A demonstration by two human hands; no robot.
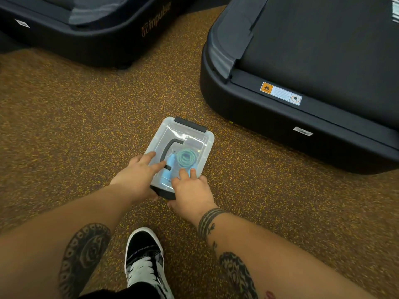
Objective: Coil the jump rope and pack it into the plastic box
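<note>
A clear plastic box with its lid on stands on the speckled floor. Through the lid I see the green jump rope coiled, with light blue handles beside it, and a dark carry handle on the lid. My left hand lies on the lid's near left part, fingers spread, thumb under the near dark latch. My right hand grips the near right edge, fingers on the lid, thumb below. The far dark latch lies flat.
A black treadmill base rises close to the box on the right. Another black machine base stands at the far left. My black and white shoe is on the floor just behind the box.
</note>
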